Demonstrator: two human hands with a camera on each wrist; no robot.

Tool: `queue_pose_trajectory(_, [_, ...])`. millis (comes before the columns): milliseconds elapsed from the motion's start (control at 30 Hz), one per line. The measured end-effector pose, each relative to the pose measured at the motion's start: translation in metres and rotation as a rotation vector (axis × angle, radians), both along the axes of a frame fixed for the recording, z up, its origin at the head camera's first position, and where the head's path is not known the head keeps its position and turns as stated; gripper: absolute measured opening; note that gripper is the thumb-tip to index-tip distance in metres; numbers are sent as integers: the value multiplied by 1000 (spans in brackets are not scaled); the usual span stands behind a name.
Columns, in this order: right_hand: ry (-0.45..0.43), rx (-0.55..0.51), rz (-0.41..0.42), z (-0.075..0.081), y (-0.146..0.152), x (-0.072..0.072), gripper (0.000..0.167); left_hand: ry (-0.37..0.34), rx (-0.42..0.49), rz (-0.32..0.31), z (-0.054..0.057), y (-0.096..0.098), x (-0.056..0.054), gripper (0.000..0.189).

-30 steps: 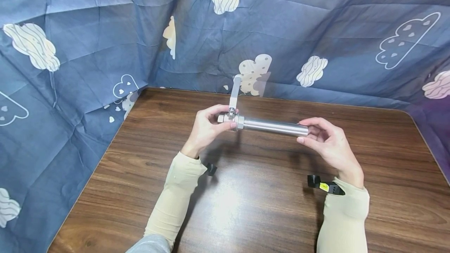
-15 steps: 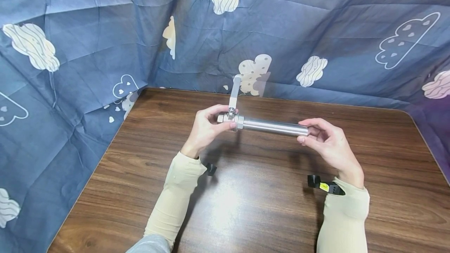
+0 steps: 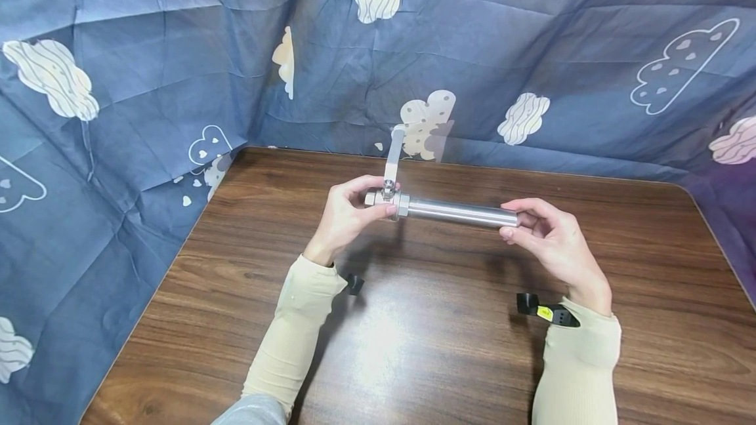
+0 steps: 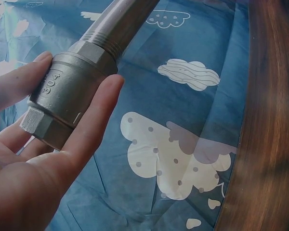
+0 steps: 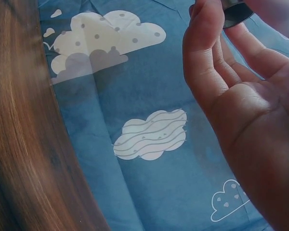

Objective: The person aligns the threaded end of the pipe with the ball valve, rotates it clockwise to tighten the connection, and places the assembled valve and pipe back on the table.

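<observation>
A steel ball valve (image 3: 386, 197), stamped 304 in the left wrist view, is held above the table by my left hand (image 3: 351, 212), thumb on one side and fingers on the other. Its flat lever handle (image 3: 394, 153) points up and away from me. Screwed into the valve's right end is a shiny steel pipe (image 3: 461, 212), with some thread showing at the joint (image 4: 103, 43). My right hand (image 3: 555, 241) pinches the pipe's far right end between thumb and fingers. In the right wrist view only the pipe's dark end (image 5: 237, 14) shows among the fingers.
Below the hands lies a brown wood-grain table (image 3: 443, 346) with a bright glare patch. A blue cloth (image 3: 331, 71) with cloud prints hangs along its back and left edges. Black wrist-camera mounts (image 3: 527, 304) stick out from both sleeves.
</observation>
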State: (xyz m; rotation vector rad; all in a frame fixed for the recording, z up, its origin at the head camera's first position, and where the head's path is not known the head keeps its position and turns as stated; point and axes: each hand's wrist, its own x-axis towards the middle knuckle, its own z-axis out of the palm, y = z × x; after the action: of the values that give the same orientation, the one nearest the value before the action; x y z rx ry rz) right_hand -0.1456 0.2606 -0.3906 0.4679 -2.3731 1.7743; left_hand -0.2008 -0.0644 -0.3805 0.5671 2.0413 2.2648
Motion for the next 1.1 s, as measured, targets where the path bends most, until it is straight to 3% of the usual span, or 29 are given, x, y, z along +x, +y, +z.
queue_pose_trajectory(700, [-7, 188, -65, 2, -1, 1, 26, 26, -20, 1, -1, -1, -1, 38])
queue_pose_trajectory(933, [4, 131, -47, 1, -1, -1, 28, 37, -28, 9, -1, 0, 0, 37])
queue_pose_trajectory(1100, [3, -13, 19, 0, 0, -2, 30, 36, -22, 11, -1, 0, -1, 36])
